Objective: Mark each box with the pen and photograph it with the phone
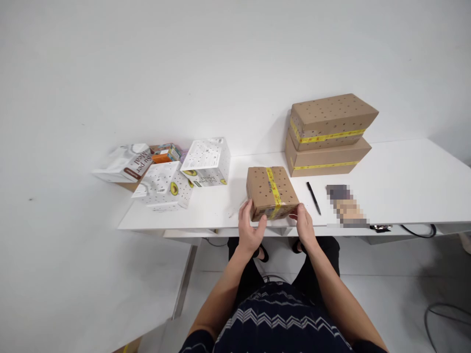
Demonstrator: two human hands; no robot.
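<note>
A small brown cardboard box (257, 189) with dark dots and a yellow tape strip across it stands at the front of the white table (397, 186). My left hand (250, 228) grips its near left corner, thumb on the front and fingers along the left side. At the near right corner, my right hand (303, 223) holds the box with its fingertips, partly hidden behind the edge. To the right of the box lies a black pen (313, 198).
Two larger taped cardboard boxes, an upper one (331, 122) on a lower one (324, 159), stand against the wall. White avocado-print boxes (206, 159) and an orange packet (165, 154) are on the left. A blurred-out item (348, 206) lies right of the pen. A black cable (419, 233) hangs at the front edge.
</note>
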